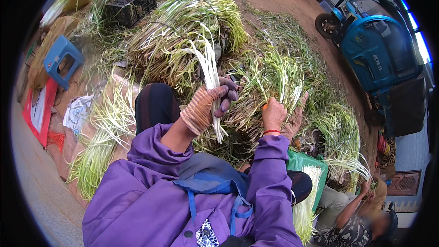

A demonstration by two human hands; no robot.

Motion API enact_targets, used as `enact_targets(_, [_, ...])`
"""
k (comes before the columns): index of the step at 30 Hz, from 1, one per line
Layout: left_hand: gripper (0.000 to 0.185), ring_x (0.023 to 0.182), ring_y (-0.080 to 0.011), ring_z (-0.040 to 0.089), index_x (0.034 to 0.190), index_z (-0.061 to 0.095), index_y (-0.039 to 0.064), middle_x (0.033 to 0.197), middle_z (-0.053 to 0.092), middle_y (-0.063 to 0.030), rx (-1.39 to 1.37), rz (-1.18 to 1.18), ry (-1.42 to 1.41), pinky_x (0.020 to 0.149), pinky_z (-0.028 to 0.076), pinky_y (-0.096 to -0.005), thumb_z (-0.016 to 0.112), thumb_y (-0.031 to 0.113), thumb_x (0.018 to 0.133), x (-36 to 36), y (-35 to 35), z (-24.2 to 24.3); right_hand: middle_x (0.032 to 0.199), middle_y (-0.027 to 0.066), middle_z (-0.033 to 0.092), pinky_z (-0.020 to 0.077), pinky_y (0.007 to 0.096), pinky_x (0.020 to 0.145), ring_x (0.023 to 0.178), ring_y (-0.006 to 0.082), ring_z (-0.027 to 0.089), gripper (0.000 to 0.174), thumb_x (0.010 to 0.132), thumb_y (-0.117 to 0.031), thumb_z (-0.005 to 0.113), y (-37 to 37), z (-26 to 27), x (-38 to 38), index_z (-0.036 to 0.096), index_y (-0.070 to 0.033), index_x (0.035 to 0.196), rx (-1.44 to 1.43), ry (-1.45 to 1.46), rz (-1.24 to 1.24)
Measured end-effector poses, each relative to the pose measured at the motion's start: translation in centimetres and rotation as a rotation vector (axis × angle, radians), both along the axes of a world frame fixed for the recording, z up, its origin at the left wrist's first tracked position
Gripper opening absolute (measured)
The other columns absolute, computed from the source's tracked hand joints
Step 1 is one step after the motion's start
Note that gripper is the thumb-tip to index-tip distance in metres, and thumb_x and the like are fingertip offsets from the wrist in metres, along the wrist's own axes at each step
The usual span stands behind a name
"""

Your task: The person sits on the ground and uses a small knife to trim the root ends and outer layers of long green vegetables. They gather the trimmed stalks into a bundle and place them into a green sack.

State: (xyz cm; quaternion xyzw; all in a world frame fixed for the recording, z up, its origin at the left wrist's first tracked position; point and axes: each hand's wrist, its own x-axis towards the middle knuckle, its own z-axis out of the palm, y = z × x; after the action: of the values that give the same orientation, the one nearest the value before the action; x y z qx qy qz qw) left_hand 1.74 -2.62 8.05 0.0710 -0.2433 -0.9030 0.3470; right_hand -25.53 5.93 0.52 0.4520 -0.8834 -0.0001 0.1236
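Observation:
My left hand [210,104], in a striped knit glove with purple-grey fingertips, grips a small bunch of pale blanched chives [210,65] upright over my lap. Their white ends poke out below the fist. Bare, with a red cord at the wrist and something orange by the thumb, my right hand [274,112] is closed on stalks at the near side of a loose chive heap [250,109]. What its fingertips pinch is mostly hidden. Close to its right is another patch of bare skin, partly covered; I cannot tell whose it is. A larger chive pile [185,24] lies beyond my left hand.
Pale chives [103,127] lie on sacking at my left, near a blue plastic stool [63,60]. A black crate [132,1] stands farther off. At my right, white chives [307,195] rest on green plastic [320,192]. A co-worker [349,219] holds chives. Beyond stands a blue vehicle [377,51].

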Motion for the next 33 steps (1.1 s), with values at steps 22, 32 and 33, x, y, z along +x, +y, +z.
enact_targets(22, [0.033, 0.052, -0.0048, 0.051, 0.113, 0.055, 0.005, 0.093, 0.067, -0.0092, 0.114, -0.123, -0.346, 0.037, 0.031, -0.0173, 0.069, 0.017, 0.085, -6.6, 1.3, -7.4, 0.084, 0.0058, 0.064, 0.0501, 0.0239, 0.051, 0.059, 0.0123, 0.062, 0.019, 0.091, -0.010, 0.062, 7.6, 3.3, 9.8, 0.054, -0.008, 0.108, -0.575, -1.806, 0.037])
enact_targets(32, [0.028, 0.043, -0.0066, 0.047, 0.100, 0.059, 0.005, 0.064, 0.056, -0.0001, -0.109, -0.077, -0.497, 0.036, 0.031, -0.0205, 0.074, 0.012, 0.078, -6.4, 1.5, -7.8, 0.089, 0.0015, 0.065, 0.0401, 0.0163, 0.044, 0.058, 0.0050, 0.056, 0.022, 0.091, -0.016, 0.063, 3.6, 3.8, 9.5, 0.059, -0.004, 0.110, -0.582, -1.388, 0.046])
enact_targets(33, [0.027, 0.043, -0.0066, 0.047, 0.099, 0.059, 0.005, 0.064, 0.056, -0.0001, -0.100, -0.084, -0.502, 0.036, 0.031, -0.0206, 0.075, 0.012, 0.078, -6.3, 1.5, -7.7, 0.089, 0.0020, 0.065, 0.0401, 0.0161, 0.044, 0.058, 0.0054, 0.057, 0.020, 0.091, -0.014, 0.063, 3.2, 3.6, 9.4, 0.060, -0.004, 0.109, -0.603, -1.456, 0.026])
